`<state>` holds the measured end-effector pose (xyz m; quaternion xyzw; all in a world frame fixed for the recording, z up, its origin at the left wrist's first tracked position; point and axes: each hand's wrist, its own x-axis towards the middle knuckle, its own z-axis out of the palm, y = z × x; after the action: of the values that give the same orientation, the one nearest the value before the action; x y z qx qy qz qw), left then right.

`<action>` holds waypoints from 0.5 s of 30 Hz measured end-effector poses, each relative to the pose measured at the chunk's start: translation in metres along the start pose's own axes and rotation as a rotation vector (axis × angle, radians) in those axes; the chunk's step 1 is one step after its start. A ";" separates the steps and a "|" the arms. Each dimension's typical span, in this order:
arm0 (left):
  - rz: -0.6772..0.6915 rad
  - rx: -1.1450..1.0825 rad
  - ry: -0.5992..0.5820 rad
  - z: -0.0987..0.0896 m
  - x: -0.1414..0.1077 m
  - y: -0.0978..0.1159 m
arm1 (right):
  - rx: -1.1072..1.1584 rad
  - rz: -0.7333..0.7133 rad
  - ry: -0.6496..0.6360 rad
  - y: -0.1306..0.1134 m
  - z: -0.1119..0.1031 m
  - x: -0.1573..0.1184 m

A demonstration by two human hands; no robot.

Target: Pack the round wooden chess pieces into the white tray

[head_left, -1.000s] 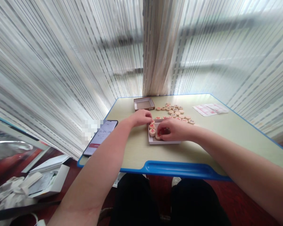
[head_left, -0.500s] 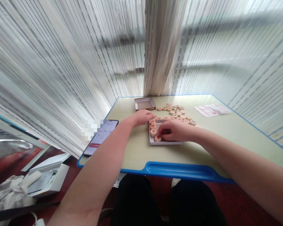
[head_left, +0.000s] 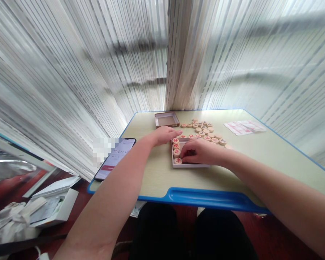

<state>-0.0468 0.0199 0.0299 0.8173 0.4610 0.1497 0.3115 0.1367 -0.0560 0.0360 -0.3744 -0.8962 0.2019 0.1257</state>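
Head view, taking the white box [head_left: 191,166] as the centre of a clock dial: it lies open on the pale bench [head_left: 157,177], four wooden discs [head_left: 176,153] with red characters lined up against its 9 o'clock wall. The right hand [head_left: 196,151] comes in from 4 o'clock and reaches inside, fingers curled, their tips right beside the lowest disc; whether they grip anything cannot be told. The left hand [head_left: 165,135], at 10 o'clock, is released, with fingers stretched flat past the box's far left corner. Loose discs [head_left: 202,134] cluster beyond the box between 12 and 2 o'clock, some showing characters, others plain. A brown open tray [head_left: 166,119] sits towards 11 o'clock, a printed paper [head_left: 244,128] at 2 o'clock, and a phone [head_left: 116,157] at 9 o'clock, partly covered by the left forearm.
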 end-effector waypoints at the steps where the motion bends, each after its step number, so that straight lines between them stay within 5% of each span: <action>1: 0.004 0.005 -0.002 0.000 0.000 0.000 | -0.010 -0.009 0.007 0.000 0.000 0.000; 15: -0.089 -0.128 0.007 0.001 0.003 -0.004 | -0.027 -0.080 0.052 0.001 0.001 -0.001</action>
<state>-0.0474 0.0232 0.0260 0.7741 0.4872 0.1676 0.3679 0.1374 -0.0566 0.0349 -0.3449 -0.9097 0.1745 0.1520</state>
